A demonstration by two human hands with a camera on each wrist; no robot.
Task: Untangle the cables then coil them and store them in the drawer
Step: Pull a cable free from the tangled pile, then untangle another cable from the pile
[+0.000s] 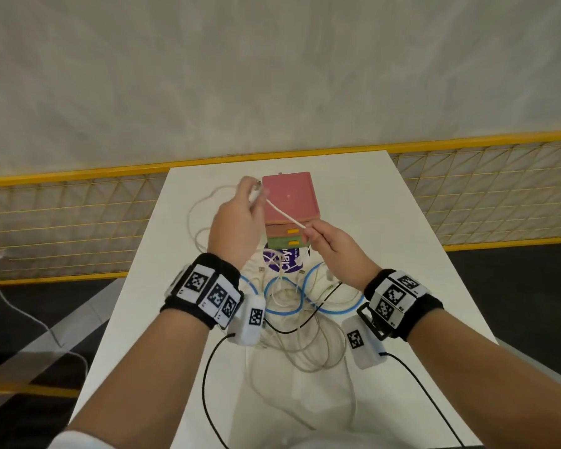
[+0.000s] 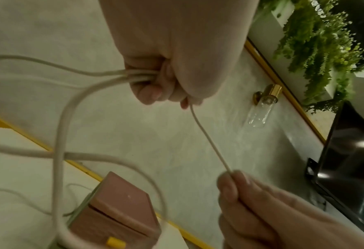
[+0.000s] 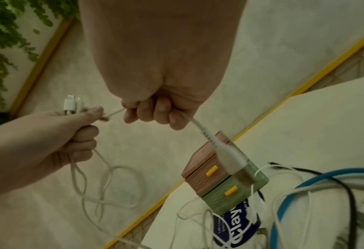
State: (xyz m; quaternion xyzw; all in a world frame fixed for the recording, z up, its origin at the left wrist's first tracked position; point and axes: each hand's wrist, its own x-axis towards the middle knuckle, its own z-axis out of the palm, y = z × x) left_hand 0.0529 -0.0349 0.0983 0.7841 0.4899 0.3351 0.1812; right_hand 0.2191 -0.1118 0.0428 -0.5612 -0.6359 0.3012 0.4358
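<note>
My left hand (image 1: pixel 240 212) is raised beside the small drawer box (image 1: pixel 290 197) and grips several loops of a white cable (image 2: pixel 134 75), with its white plugs (image 3: pixel 72 104) sticking out of the fist. A short taut stretch of that cable (image 1: pixel 285 216) runs to my right hand (image 1: pixel 324 241), which pinches it in curled fingers (image 3: pixel 155 112). From the right hand hangs the cable's other plug end (image 3: pixel 230 158). On the table lies a tangle of cables, among them a blue cable (image 1: pixel 308 288) and pale loops (image 1: pixel 308 348). Both drawers, brown (image 1: pixel 284 231) and green (image 1: pixel 287 244), are closed.
The white table (image 1: pixel 386 241) is narrow, with a yellow wire fence (image 1: pixel 78 215) behind and beside it. A white bag with a purple logo (image 1: pixel 282 264) lies under the tangle. Black wrist-camera leads (image 1: pixel 208 384) trail toward me. Loose cable loops (image 1: pixel 201 215) hang left of the box.
</note>
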